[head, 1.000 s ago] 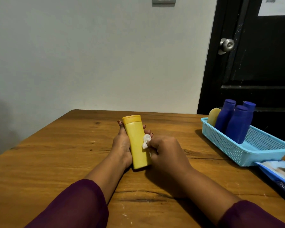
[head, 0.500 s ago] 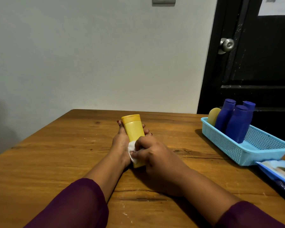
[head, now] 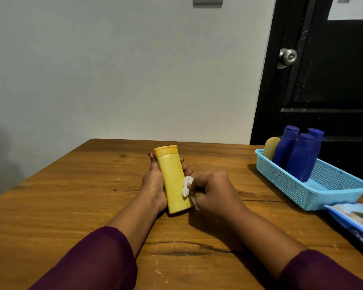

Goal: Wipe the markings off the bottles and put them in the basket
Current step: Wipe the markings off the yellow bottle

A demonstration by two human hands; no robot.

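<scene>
A yellow bottle [head: 172, 178] lies tilted on the wooden table [head: 71, 206], cap pointing away from me. My left hand [head: 153, 181] cups it from the left and beneath, fingertips showing on its far side. My right hand [head: 214, 193] pinches a small white wipe [head: 187, 186] against the bottle's lower right edge. No marking shows on the bottle's visible face. At the right stands a light blue basket [head: 298, 195] with three dark blue bottles [head: 302, 158] and a yellowish bottle [head: 270, 146] leaning in its far end.
A blue and white wipes pack [head: 356, 220] lies at the table's right edge, just in front of the basket. Behind the basket is a black door [head: 323, 80] with a metal knob. A grey wall runs along the table's far side.
My right hand slid with the wipe from the bottle's front face to its lower right edge, uncovering most of the bottle. My left hand and the bottle stayed put.
</scene>
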